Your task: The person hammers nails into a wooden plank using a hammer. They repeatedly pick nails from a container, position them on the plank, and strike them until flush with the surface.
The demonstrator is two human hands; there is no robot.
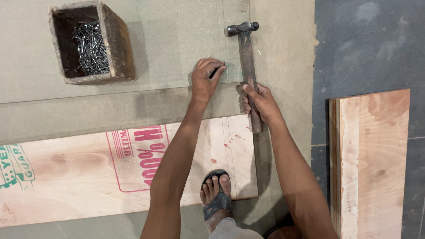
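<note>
My left hand (206, 79) pinches a small dark nail (216, 72) with its tip against the grey-green board (168, 40), beside a pencil line. My right hand (260, 101) grips the wooden handle of a hammer (247, 57). The hammer lies along the board with its steel head pointing away from me, just right of the nail. My foot in a dark sandal (217, 194) presses on a plywood sheet (79, 172) with red and green printing.
A worn wooden box (119, 48) holding several loose nails stands at the upper left on the board. Another plywood piece (376, 163) lies at the right on the dark stone floor (367, 44).
</note>
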